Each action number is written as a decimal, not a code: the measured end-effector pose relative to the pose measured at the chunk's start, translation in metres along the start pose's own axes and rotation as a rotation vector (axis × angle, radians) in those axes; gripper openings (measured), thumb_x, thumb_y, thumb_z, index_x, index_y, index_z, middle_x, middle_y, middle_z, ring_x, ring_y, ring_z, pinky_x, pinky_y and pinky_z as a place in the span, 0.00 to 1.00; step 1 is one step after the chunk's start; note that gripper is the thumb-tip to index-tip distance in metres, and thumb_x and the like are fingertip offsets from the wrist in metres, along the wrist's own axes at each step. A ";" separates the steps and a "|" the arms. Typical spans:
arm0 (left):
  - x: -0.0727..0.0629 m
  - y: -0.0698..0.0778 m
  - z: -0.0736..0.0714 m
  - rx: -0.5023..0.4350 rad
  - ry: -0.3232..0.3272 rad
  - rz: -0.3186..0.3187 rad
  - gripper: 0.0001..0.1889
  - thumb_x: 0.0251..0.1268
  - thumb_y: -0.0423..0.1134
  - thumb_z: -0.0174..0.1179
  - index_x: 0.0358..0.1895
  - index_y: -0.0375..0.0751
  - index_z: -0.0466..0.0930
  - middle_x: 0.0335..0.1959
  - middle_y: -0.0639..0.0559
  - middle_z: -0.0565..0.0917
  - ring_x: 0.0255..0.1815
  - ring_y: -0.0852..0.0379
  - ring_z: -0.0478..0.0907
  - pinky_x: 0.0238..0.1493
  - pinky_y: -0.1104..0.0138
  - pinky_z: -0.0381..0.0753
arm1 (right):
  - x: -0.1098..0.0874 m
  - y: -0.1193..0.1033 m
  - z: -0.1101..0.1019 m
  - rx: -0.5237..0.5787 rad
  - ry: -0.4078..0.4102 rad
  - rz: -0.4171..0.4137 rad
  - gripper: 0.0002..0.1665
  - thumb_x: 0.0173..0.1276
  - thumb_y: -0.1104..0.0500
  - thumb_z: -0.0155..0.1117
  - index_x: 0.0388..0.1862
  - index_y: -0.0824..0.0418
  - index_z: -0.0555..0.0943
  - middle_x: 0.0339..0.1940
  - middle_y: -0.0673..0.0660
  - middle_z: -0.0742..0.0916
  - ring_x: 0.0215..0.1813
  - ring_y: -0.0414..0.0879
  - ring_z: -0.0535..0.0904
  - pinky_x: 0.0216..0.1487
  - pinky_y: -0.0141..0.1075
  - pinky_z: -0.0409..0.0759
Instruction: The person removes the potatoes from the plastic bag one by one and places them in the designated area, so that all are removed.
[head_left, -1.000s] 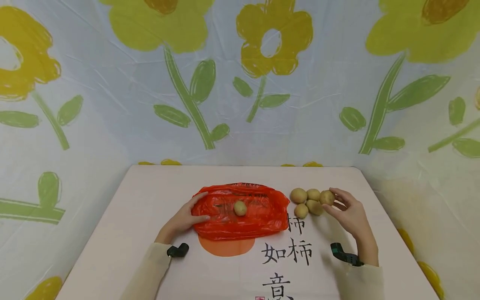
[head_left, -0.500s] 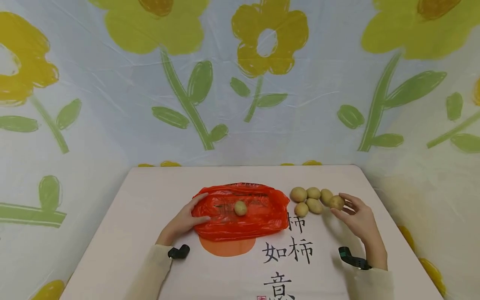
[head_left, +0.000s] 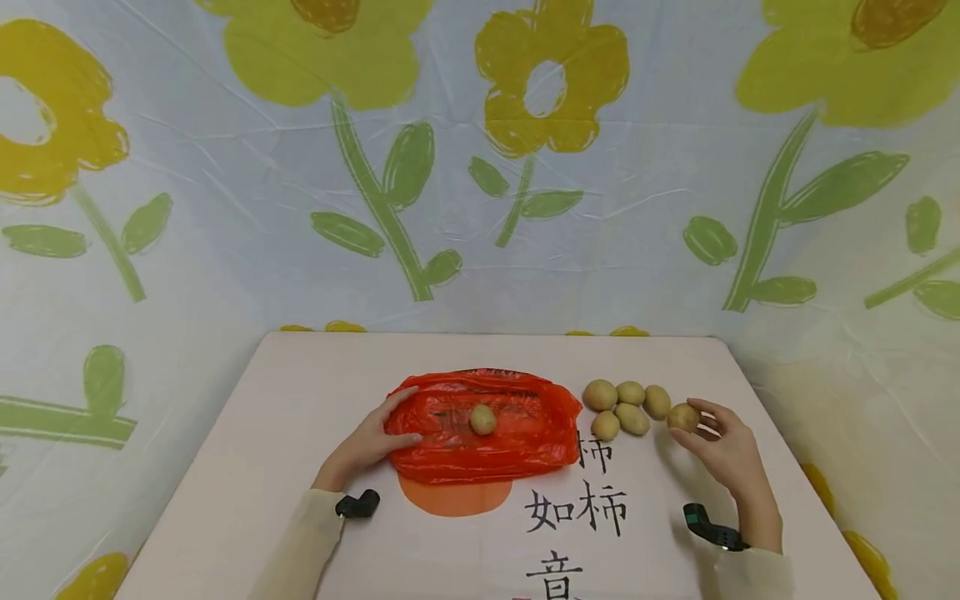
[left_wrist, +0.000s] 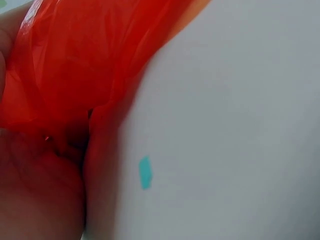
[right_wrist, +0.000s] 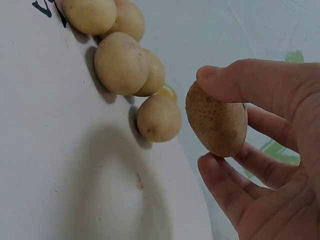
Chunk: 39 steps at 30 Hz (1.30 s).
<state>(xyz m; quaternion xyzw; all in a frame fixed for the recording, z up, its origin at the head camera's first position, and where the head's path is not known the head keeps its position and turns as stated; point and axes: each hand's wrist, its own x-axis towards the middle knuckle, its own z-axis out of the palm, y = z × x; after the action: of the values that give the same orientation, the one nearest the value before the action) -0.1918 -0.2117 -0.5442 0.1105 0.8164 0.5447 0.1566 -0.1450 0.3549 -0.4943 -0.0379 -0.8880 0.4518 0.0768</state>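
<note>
My left hand (head_left: 369,437) grips the left edge of a red plastic bag (head_left: 450,460), thumb on the near side and fingers on the far side. Bag film is bunched against that hand in the left wrist view. A single round potato (head_left: 482,419) lies in the middle of the bag. My right hand (head_left: 723,446) pinches another potato (right_wrist: 218,120) between thumb and fingertips, above the table right of the group. Brown specks dot its skin in the right wrist view.
Several potatoes (head_left: 632,418) lie in a cluster right of the bag. The pale table cover (head_left: 285,392) bears black characters (head_left: 555,507) and an orange patch (head_left: 456,497). A flower-printed cloth (head_left: 600,275) surrounds the table's back and sides.
My right hand has drawn its potato rightward and a little nearer to me, away from the cluster, revealing a potato behind it. My left hand stays at the bag.
</note>
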 end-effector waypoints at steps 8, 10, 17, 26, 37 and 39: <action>0.000 0.000 0.000 -0.010 -0.015 0.000 0.44 0.65 0.46 0.71 0.81 0.60 0.56 0.84 0.48 0.55 0.83 0.39 0.52 0.77 0.42 0.64 | -0.001 0.007 -0.003 -0.074 -0.021 0.060 0.41 0.64 0.55 0.78 0.71 0.69 0.72 0.69 0.72 0.75 0.52 0.27 0.76 0.43 0.10 0.72; 0.000 0.000 0.000 -0.017 -0.014 -0.004 0.44 0.65 0.46 0.71 0.81 0.60 0.57 0.84 0.48 0.55 0.83 0.39 0.52 0.77 0.42 0.63 | -0.001 0.008 -0.003 -0.090 -0.028 0.062 0.41 0.64 0.55 0.77 0.71 0.70 0.72 0.69 0.74 0.75 0.56 0.44 0.82 0.42 0.10 0.72; 0.000 0.000 0.000 0.001 -0.009 0.009 0.44 0.66 0.45 0.71 0.81 0.60 0.57 0.84 0.48 0.55 0.84 0.39 0.51 0.78 0.41 0.61 | 0.002 0.011 0.004 -0.087 -0.032 0.038 0.40 0.64 0.57 0.77 0.70 0.72 0.73 0.68 0.76 0.75 0.64 0.72 0.77 0.43 0.09 0.70; 0.000 -0.001 0.000 0.025 0.000 -0.004 0.44 0.66 0.46 0.71 0.81 0.60 0.57 0.84 0.47 0.56 0.84 0.38 0.50 0.79 0.39 0.58 | 0.003 0.017 0.009 -0.140 -0.070 0.061 0.41 0.64 0.53 0.77 0.70 0.71 0.73 0.66 0.77 0.77 0.60 0.73 0.80 0.41 0.16 0.75; 0.001 0.001 0.000 0.035 0.005 -0.002 0.44 0.65 0.47 0.71 0.81 0.59 0.57 0.83 0.47 0.57 0.84 0.39 0.50 0.79 0.39 0.59 | 0.007 0.021 0.019 -0.168 -0.105 0.107 0.44 0.64 0.50 0.77 0.72 0.69 0.71 0.67 0.77 0.76 0.61 0.70 0.79 0.49 0.35 0.81; 0.001 0.001 0.000 0.040 0.007 0.003 0.44 0.65 0.46 0.71 0.81 0.58 0.57 0.83 0.47 0.56 0.84 0.39 0.50 0.79 0.39 0.57 | 0.008 0.022 0.019 -0.177 -0.103 0.111 0.45 0.64 0.50 0.77 0.72 0.69 0.71 0.66 0.77 0.76 0.61 0.69 0.79 0.47 0.33 0.79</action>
<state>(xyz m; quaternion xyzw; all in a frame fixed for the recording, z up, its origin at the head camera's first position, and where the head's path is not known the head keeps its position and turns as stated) -0.1924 -0.2107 -0.5434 0.1131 0.8276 0.5287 0.1507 -0.1558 0.3533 -0.5220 -0.0705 -0.9237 0.3767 0.0021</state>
